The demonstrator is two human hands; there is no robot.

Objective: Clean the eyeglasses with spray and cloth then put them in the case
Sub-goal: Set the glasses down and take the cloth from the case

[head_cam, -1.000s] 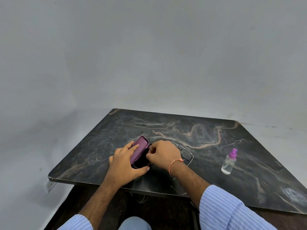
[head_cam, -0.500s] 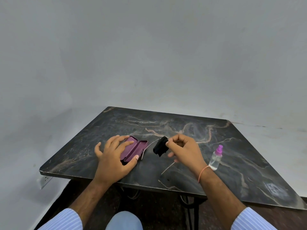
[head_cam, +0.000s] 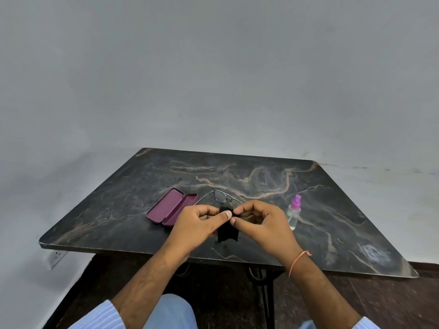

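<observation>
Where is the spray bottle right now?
In the head view, the spray bottle stands upright on the table, just right of the right hand, untouched.

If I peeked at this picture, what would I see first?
First, two hands in the middle, the left hand and right hand, pinching a small black cloth between them. Just behind lie the eyeglasses on the dark marble table. An open purple case sits to the left, and a little spray bottle with a purple top stands to the right.
</observation>
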